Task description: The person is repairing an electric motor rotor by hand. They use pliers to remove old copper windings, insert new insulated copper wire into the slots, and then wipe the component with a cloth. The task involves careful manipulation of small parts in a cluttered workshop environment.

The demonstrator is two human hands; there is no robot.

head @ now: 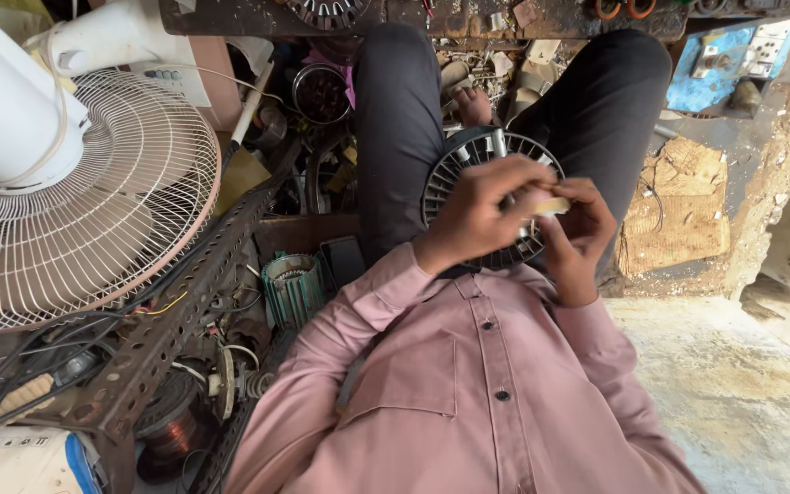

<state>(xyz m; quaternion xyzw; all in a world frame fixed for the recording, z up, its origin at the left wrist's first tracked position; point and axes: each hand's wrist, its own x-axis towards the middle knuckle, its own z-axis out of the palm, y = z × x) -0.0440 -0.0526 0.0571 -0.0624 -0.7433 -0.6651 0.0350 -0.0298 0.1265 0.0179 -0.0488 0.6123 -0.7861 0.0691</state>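
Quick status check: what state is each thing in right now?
Left hand: closed on the pale strip.
Right hand: pinching the same strip.
Pale strip: held between both hands.
Round finned motor part: resting on the lap, under the hands.
Pedestal fan: lying tilted, blades still.

Hands (528,220) hide motor stator (468,160) centre; pale strip (550,207) mostly covered.

I see a dull grey metal motor casing (468,174), a matt pink cloth shirt (468,393), a glossy white plastic fan (11,110) with a wire guard (112,220), and a rusty perforated steel bar (185,302).
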